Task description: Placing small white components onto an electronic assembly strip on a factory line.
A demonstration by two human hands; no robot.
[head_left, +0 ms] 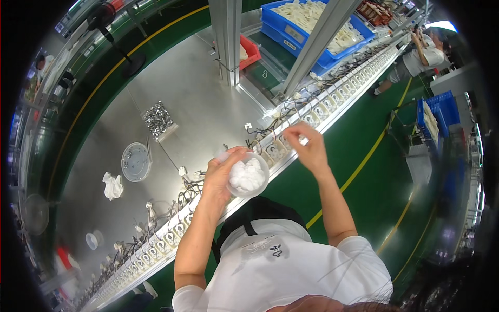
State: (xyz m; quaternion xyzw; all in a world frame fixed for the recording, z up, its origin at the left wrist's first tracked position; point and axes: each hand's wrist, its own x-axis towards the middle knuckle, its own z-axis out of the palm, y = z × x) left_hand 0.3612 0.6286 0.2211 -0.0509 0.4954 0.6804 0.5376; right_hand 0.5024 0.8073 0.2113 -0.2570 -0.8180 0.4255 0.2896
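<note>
Row: from the lower left, we see a long line of pale sockets (169, 236) running diagonally to the upper right, with dark wires along its table side.
Small cup: we note a clear little cup (92, 240) on the metal table (192, 112).
Crumpled bag: white, we find it (113, 186) above the cup.
Dish: we see a round, clear dish (136, 162) with small bits in it.
Metal parts: we record a packet of shiny pieces (157, 118) beyond the dish.
Left hand: we observe it (219, 174) gripping the rim of a bowl (263, 185), fingers closed on its left side.
Bowl: white, held over the near edge of the row; we see white clumps (246, 175) inside.
Right hand: we see it (312, 152) just right of the bowl, above the sockets, thumb and forefinger curled close; we cannot tell whether they pinch anything.
Crate: blue (291, 41), full of pale pieces, beyond the row.
</note>
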